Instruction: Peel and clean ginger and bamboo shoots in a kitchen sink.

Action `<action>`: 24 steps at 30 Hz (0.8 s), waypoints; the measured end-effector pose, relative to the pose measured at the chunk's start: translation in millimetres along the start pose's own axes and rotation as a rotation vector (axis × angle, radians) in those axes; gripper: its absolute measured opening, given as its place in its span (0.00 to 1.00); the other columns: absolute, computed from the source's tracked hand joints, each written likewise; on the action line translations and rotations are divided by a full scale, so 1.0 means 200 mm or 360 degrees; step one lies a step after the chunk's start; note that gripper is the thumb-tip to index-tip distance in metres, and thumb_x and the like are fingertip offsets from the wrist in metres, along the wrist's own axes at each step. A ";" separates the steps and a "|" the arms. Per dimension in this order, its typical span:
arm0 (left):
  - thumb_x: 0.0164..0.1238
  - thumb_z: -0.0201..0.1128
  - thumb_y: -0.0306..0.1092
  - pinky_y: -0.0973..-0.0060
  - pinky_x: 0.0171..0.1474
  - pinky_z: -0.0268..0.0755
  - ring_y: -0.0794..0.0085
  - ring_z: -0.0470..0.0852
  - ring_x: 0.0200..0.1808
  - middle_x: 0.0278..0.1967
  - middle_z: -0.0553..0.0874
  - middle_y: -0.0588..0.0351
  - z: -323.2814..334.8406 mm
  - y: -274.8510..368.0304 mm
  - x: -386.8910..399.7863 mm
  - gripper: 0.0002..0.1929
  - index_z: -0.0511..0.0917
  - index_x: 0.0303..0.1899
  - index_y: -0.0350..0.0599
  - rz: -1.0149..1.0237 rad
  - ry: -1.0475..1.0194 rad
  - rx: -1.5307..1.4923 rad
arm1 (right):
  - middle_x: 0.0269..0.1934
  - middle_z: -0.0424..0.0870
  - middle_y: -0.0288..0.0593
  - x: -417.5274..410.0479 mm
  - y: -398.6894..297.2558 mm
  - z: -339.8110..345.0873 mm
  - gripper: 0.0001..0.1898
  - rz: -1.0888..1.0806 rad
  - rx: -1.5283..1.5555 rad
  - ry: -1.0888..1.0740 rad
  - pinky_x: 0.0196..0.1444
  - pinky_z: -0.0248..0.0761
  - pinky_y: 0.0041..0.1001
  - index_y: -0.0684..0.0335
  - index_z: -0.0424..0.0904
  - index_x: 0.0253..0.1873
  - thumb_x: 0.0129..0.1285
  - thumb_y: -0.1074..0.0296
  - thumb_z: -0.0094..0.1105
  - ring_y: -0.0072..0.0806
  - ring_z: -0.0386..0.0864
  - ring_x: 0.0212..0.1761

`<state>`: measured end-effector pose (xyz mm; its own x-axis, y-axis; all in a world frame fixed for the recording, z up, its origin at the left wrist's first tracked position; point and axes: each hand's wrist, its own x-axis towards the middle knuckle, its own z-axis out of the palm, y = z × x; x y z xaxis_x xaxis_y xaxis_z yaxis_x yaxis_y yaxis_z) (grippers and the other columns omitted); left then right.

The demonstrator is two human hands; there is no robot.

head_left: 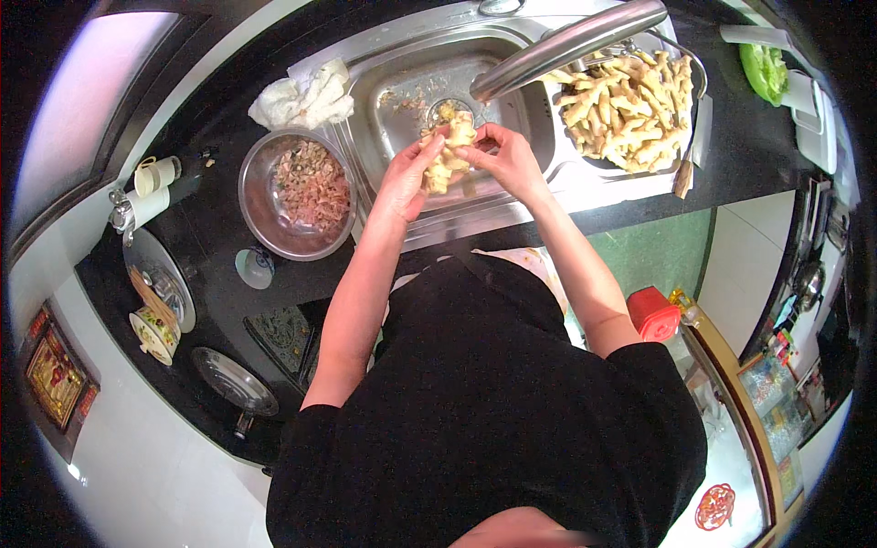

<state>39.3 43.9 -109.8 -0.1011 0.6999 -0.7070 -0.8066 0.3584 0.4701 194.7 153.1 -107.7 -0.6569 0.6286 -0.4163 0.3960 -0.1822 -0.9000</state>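
Observation:
A knobbly piece of ginger root [449,159] is held between both hands above the stainless steel sink [479,58]. My left hand [405,179] grips it from the left, with the thumb along its upper side. From the right, my right hand [515,164] pinches the same root between thumb and fingers; some fingertips are hidden behind it. Below the hands is the drain [449,109], with yellowish scraps around it and brown bits on the basin floor. A large heap of ginger [623,113] fills the right side of the sink unit.
The metal faucet [569,51] reaches over the basin from the upper right. A steel bowl [250,212] of pinkish-brown chopped material and a white cloth [301,96] sit left. A knife [700,137] lies at right. A small bowl [253,267] and pan lid [235,381] are lower left.

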 end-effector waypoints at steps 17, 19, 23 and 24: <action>0.71 0.62 0.51 0.70 0.50 0.80 0.66 0.85 0.53 0.55 0.83 0.53 0.03 0.10 -0.22 0.28 0.70 0.65 0.45 0.0010 -0.0373 0.0116 | 0.41 0.77 0.38 -0.12 -0.40 -0.12 0.11 -0.0841 -0.0327 0.0119 0.44 0.74 0.25 0.60 0.85 0.47 0.60 0.75 0.66 0.26 0.79 0.42; 0.71 0.62 0.51 0.70 0.50 0.80 0.67 0.85 0.52 0.55 0.83 0.53 0.04 0.11 -0.22 0.27 0.70 0.64 0.45 0.0008 -0.0354 0.0134 | 0.39 0.77 0.38 -0.13 -0.41 -0.12 0.10 -0.0875 -0.0422 0.0162 0.43 0.73 0.27 0.58 0.85 0.45 0.59 0.75 0.66 0.29 0.80 0.42; 0.71 0.62 0.49 0.72 0.48 0.81 0.69 0.85 0.51 0.53 0.84 0.54 0.06 0.12 -0.24 0.25 0.73 0.62 0.45 0.0054 -0.0305 0.0260 | 0.38 0.77 0.40 -0.14 -0.43 -0.13 0.07 -0.0961 -0.0598 0.0161 0.42 0.73 0.30 0.59 0.83 0.42 0.58 0.74 0.66 0.34 0.79 0.41; 0.71 0.62 0.48 0.73 0.47 0.81 0.70 0.86 0.50 0.53 0.84 0.55 0.06 0.11 -0.25 0.24 0.74 0.62 0.45 0.0065 -0.0296 0.0280 | 0.38 0.76 0.41 -0.13 -0.43 -0.13 0.06 -0.0984 -0.0687 0.0148 0.41 0.73 0.31 0.60 0.82 0.41 0.59 0.73 0.66 0.35 0.79 0.41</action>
<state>32.8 25.0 -57.8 -0.0096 0.8120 -0.5836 -0.6888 0.4177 0.5925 194.9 171.6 -15.6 -0.7915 0.5848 0.1776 0.2016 0.5241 -0.8274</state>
